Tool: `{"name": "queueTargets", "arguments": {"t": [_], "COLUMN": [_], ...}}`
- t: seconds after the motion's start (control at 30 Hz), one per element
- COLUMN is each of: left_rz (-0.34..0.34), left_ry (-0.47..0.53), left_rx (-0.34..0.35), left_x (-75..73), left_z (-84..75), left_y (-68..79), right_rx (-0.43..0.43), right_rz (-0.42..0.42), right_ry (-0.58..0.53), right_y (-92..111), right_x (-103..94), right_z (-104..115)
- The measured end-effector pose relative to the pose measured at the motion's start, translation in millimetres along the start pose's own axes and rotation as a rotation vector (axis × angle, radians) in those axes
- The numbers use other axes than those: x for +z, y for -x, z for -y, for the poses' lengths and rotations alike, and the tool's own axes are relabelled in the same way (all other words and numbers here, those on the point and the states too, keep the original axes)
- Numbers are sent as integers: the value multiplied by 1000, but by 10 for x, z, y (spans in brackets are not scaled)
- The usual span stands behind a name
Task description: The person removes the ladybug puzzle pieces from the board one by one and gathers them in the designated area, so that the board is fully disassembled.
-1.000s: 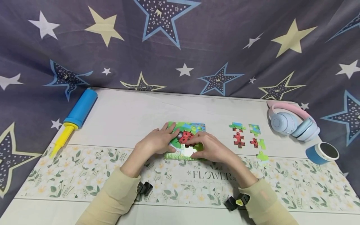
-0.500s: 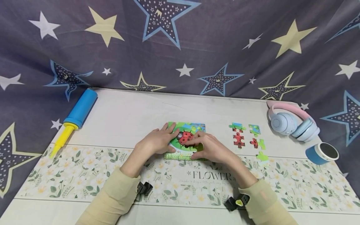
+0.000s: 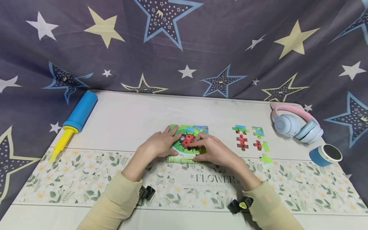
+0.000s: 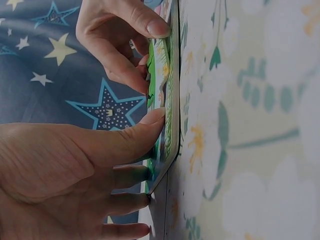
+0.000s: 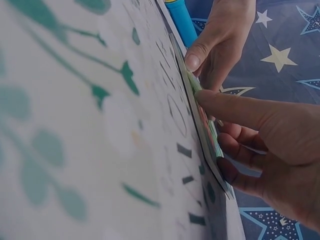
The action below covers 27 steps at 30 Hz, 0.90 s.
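Observation:
A ladybug jigsaw puzzle (image 3: 181, 160) in a flat board lies on the table in the head view, partly covered by both hands. My left hand (image 3: 156, 145) rests on its left side, fingers spread and thumb near the lower edge. Over the right side, my right hand (image 3: 214, 150) pinches a green puzzle piece (image 4: 159, 65) between thumb and fingers at the lower middle of the board. That piece sits slightly raised in the left wrist view. In the right wrist view, the right thumb and fingers (image 5: 235, 102) are at the board's edge.
Several loose puzzle pieces (image 3: 242, 142) lie right of the board. Further right are pink and blue headphones (image 3: 287, 125) and a blue cup (image 3: 318, 156). A blue and yellow hand pump (image 3: 80, 110) lies at the left. A star-patterned curtain (image 3: 161, 57) hangs behind the table.
The white gap at the board's lower middle has been covered by the green piece under my right hand. The left hand stays in place. The head view has shifted slightly.

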<state>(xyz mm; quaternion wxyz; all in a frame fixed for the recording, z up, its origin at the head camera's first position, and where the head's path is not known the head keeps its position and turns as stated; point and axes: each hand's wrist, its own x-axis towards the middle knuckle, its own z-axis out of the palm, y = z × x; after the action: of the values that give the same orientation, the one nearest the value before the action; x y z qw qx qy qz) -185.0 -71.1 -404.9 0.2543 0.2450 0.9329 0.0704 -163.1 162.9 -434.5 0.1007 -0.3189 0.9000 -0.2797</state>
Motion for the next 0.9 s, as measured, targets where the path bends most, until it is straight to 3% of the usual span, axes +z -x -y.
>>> {"name": "queueTargets", "arguments": {"t": [0.37,0.9], "left_rz": [-4,-29], "left_ry": [-1,11], "left_rx": [-3,2], "left_x": [-11,-2], "left_z": [-8,0], "left_y": [23,22], "right_rx": [11,10], "right_rz": [-29,-101], "right_ry": [-94,56], "right_y": [121,760], "right_x": [-173,-514], "right_z": [-153,-598]}}
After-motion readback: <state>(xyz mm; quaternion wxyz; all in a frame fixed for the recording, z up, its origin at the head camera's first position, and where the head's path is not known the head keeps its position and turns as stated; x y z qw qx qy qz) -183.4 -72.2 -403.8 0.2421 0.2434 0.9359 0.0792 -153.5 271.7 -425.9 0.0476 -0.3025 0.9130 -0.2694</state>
